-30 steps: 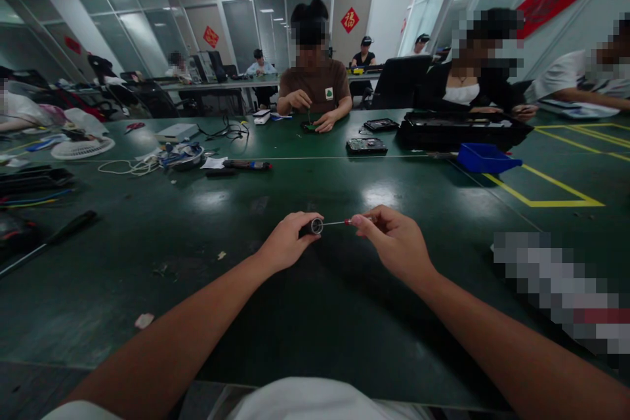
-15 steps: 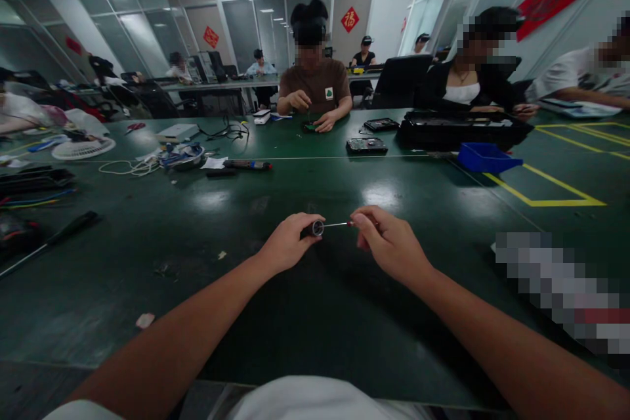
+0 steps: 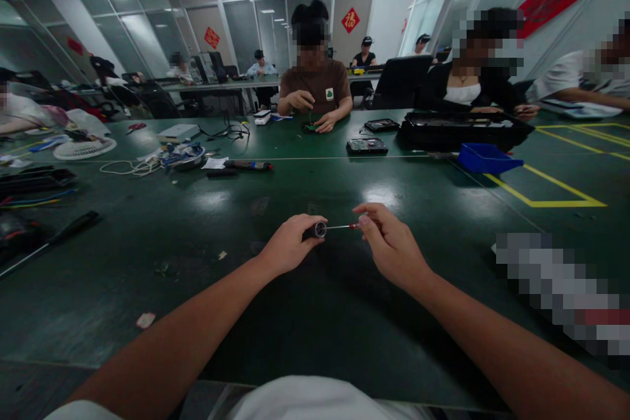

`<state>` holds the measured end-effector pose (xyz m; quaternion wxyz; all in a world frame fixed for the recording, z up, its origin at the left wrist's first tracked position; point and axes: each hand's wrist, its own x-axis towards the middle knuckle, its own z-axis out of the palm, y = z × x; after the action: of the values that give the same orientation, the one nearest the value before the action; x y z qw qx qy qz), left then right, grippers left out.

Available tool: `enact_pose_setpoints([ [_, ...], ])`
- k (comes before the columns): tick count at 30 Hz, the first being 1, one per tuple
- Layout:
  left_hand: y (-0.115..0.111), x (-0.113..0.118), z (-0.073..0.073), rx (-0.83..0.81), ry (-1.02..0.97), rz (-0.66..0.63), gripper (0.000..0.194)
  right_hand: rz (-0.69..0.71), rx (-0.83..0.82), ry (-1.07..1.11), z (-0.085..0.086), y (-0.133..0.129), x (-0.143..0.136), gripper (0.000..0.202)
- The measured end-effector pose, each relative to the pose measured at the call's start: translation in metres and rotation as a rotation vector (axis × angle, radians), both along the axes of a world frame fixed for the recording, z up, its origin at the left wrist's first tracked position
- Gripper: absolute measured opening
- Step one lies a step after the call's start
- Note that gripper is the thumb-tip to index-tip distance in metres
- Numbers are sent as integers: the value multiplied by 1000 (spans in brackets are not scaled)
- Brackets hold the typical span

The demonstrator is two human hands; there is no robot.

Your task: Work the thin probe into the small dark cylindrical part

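The green worktop [image 3: 305,335] spreads under everything, with a long black housing [image 3: 462,134] on its far right side and a blue bin [image 3: 488,158] just in front of that. Near the middle of the close part, well apart from both, the right hand [image 3: 391,243] and left hand [image 3: 290,243] face each other. The left hand's fingers are narrowed round a dark cylinder [image 3: 314,230], gripped near its ringed open end; the right hand's thumb and fingers are bent in on the handle of a slim screwdriver [image 3: 341,227], mostly hiding it. The step in hand looks to be working the blade inside that opening. Doing it well would call for a steady left grip, the shaft in line with whatever it meets inside, light pressure inward, and turning by the fingertips rather than the wrist. The cylinder's mouth faces right and partly toward the viewer, its long axis running back leftward into the palm. The screwdriver lies nearly level, left to right, tip end pointing left into the mouth; whether the tip is seated cannot be told.
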<state>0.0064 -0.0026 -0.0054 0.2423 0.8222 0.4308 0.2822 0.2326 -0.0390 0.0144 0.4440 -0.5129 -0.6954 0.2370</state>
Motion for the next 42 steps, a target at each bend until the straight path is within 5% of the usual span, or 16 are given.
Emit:
enact_pose_setpoints([
  [10,0,-1,-1,38,-9,13,35,28,-275,658,-7,16,-4,30],
  [15,1,-1,-3,56,-3,7,37,147,-473,823,-5,16,-3,29],
  [26,-1,-2,-2,56,3,13,38,-6,-106,470,-7,12,-3,28],
  [38,-1,-2,0,47,22,35,37,-60,-34,59,10,0,1,28],
  [42,0,-2,-2,52,12,35,37,27,10,-19,7,-1,2,21],
])
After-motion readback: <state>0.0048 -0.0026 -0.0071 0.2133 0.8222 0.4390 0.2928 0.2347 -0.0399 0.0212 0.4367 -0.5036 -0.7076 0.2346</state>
